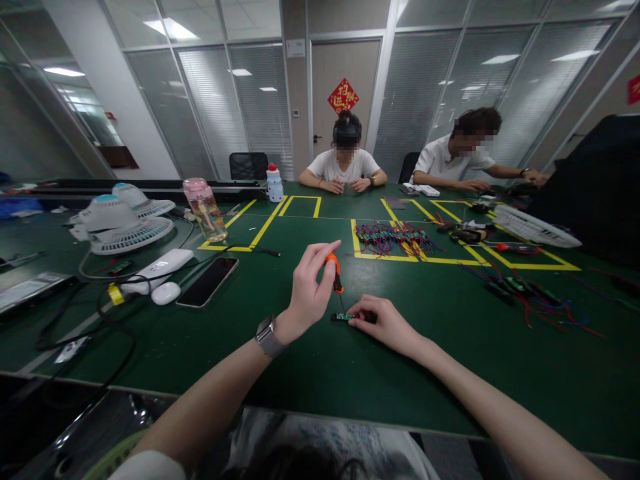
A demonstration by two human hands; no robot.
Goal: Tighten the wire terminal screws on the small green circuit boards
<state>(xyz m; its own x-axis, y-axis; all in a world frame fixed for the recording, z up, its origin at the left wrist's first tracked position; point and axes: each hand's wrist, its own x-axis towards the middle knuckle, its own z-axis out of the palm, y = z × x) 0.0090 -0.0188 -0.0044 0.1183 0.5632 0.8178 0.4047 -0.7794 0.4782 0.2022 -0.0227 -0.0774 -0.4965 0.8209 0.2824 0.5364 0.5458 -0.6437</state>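
Note:
My left hand (pixel 314 283), with a watch on its wrist, is closed around an orange and black screwdriver (pixel 337 275). The screwdriver stands nearly upright, and its thin shaft points down at a small green circuit board (pixel 342 317); whether the tip touches is too small to tell. Lying low on the green tabletop, my right hand (pixel 383 323) pinches the right end of that board between thumb and fingers. Part of the board is hidden under those fingers.
A phone (pixel 209 283), a white earbud case (pixel 166 293) and a pink-lided bottle (pixel 205 210) stand left, near white fans (pixel 125 223). Wired circuit boards (pixel 395 237) lie inside yellow tape. A red screwdriver (pixel 517 248) is at right. Two people sit across the table.

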